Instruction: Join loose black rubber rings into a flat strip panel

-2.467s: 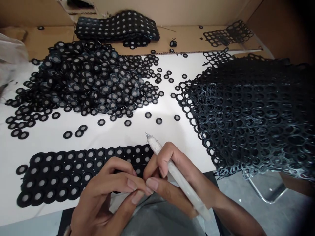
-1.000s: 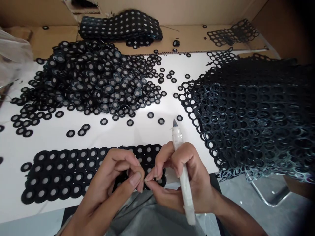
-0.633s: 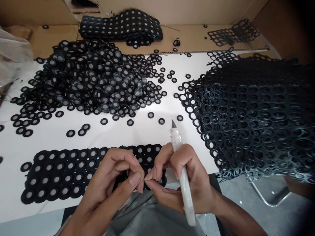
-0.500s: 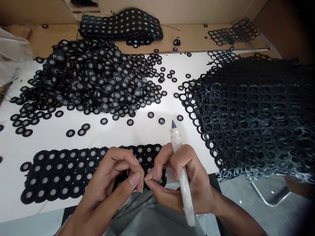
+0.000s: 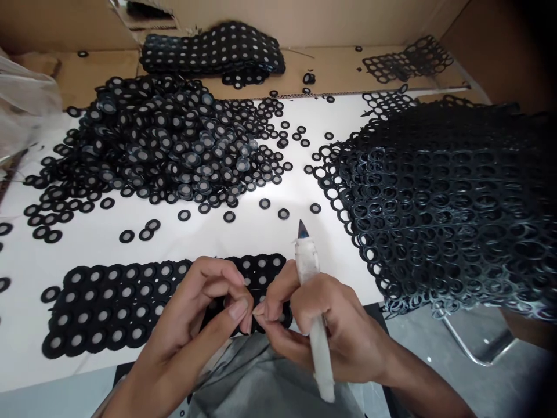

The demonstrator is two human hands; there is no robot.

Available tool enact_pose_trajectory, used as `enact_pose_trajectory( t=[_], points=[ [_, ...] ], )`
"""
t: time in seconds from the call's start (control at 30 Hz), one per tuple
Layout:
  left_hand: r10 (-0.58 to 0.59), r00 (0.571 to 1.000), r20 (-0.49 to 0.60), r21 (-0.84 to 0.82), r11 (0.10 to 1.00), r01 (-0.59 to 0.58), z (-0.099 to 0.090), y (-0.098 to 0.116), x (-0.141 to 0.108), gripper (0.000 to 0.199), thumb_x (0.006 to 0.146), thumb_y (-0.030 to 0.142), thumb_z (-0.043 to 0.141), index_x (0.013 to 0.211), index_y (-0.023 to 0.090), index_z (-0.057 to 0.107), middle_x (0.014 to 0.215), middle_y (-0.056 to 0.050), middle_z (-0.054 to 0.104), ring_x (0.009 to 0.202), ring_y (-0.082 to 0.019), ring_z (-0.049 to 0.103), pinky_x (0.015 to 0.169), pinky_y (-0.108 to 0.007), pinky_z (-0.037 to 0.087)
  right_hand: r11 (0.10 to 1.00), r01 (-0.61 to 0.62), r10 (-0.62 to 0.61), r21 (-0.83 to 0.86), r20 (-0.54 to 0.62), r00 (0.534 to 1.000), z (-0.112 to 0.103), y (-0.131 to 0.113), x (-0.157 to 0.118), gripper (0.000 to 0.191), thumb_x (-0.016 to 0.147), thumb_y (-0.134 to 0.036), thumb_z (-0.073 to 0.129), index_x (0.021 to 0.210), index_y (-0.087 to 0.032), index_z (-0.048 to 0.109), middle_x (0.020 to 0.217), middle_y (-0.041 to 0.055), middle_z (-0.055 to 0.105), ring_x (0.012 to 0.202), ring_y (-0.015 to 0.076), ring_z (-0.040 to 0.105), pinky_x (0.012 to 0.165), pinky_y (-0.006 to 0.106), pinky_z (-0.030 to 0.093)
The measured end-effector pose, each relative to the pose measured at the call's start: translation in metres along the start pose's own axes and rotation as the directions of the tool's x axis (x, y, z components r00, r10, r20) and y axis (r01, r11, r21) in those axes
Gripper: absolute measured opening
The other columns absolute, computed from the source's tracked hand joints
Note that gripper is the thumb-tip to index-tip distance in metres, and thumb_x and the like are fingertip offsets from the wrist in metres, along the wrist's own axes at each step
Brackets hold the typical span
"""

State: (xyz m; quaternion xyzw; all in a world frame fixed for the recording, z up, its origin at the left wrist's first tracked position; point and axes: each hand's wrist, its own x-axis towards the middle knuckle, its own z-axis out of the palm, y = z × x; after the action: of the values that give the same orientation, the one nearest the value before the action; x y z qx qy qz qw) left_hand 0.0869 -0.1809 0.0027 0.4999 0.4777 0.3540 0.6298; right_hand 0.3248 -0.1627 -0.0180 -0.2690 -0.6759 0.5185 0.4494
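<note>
A black perforated sheet of joined rings (image 5: 104, 307) lies along the table's front edge, partly covered by my hands. Over its right part, my left hand (image 5: 209, 319) is closed, thumb pressed to the fingers; what it pinches is hidden. My right hand (image 5: 322, 319) holds a white-wrapped pen-like tool (image 5: 321, 354) between its fingers, dark pointed tip upward. Its thumb and forefinger also pinch together close beside my left fingertips. Beyond my hands, loose black rings with pale centres (image 5: 165, 142) form a big pile on the white table (image 5: 243, 241).
At the right stands a tall stack of black lattice sheets (image 5: 444, 203). A folded dotted black strip (image 5: 213, 49) and a lattice scrap (image 5: 409, 61) lie on cardboard at the back. Clear plastic (image 5: 26, 107) is at the left; single rings lie scattered about.
The pen-like tool in my right hand has shifted slightly left and its tip sits a bit lower. My fingertips stay close together. The view has shifted slightly.
</note>
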Motion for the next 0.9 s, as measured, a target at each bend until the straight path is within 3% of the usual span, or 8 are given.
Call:
enact_pose_trajectory(
  t=[0.2,0.33,0.47,0.63,0.9],
  points=[
    [0.009,1.0,-0.023,-0.007,1.0,-0.009,0.0016,0.0016,0.0001,0.006,0.116,0.029,0.066,0.121,0.031,0.065,0.093,0.0,0.071,0.082,-0.015,0.072,0.075,-0.023,0.059,0.996,0.024,-0.019,-0.091,0.049,0.999,-0.003,-0.0021,0.0037,0.038,0.095,-0.005,0.075,0.103,-0.03,0.047,0.103,0.0017,0.07,0.09,0.0198,0.076,0.069,0.03,0.061],
    [-0.011,0.999,-0.035,-0.008,1.0,0.01,0.0026,0.0011,-0.0005,0.005,0.115,0.03,0.068,0.12,0.03,0.066,0.093,-0.002,0.072,0.083,-0.017,0.073,0.076,-0.025,0.061,0.997,0.009,-0.005,-0.072,0.051,0.999,-0.0029,-0.004,0.0052,0.039,0.098,-0.006,0.075,0.101,-0.03,0.045,0.097,0.0001,0.066,0.089,0.0188,0.074,0.061,0.026,0.057],
    [-0.003,0.999,-0.033,-0.002,1.0,0.003,0.0027,0.0006,-0.002,0.006,0.115,0.031,0.068,0.121,0.031,0.065,0.093,0.0,0.073,0.083,-0.016,0.072,0.076,-0.024,0.06,0.999,-0.021,0.021,-0.04,0.018,1.0,-0.0007,-0.0056,0.0051,0.04,0.098,-0.007,0.077,0.101,-0.03,0.044,0.101,-0.0003,0.065,0.089,0.0171,0.074,0.066,0.026,0.059],
    [0.005,1.0,-0.018,-0.02,1.0,-0.005,0.0032,0.0016,-0.0008,0.003,0.117,0.03,0.065,0.119,0.03,0.064,0.091,-0.001,0.073,0.081,-0.015,0.072,0.075,-0.024,0.059,0.995,-0.079,0.082,0.06,-0.047,0.996,0.004,-0.0043,0.0066,0.046,0.091,-0.003,0.082,0.102,-0.031,0.046,0.105,-0.001,0.067,0.087,0.0158,0.071,0.071,0.027,0.06],
    [0.014,1.0,-0.007,-0.038,0.999,-0.015,0.0035,0.0028,-0.0006,0.003,0.116,0.03,0.065,0.118,0.027,0.064,0.088,-0.003,0.071,0.08,-0.018,0.071,0.073,-0.028,0.059,0.968,-0.114,0.132,0.222,-0.067,0.989,0.0062,-0.0028,0.0095,0.055,0.081,0.005,0.083,0.102,-0.031,0.047,0.106,-0.0012,0.068,0.084,0.0154,0.071,0.062,0.022,0.058]
  ],
)
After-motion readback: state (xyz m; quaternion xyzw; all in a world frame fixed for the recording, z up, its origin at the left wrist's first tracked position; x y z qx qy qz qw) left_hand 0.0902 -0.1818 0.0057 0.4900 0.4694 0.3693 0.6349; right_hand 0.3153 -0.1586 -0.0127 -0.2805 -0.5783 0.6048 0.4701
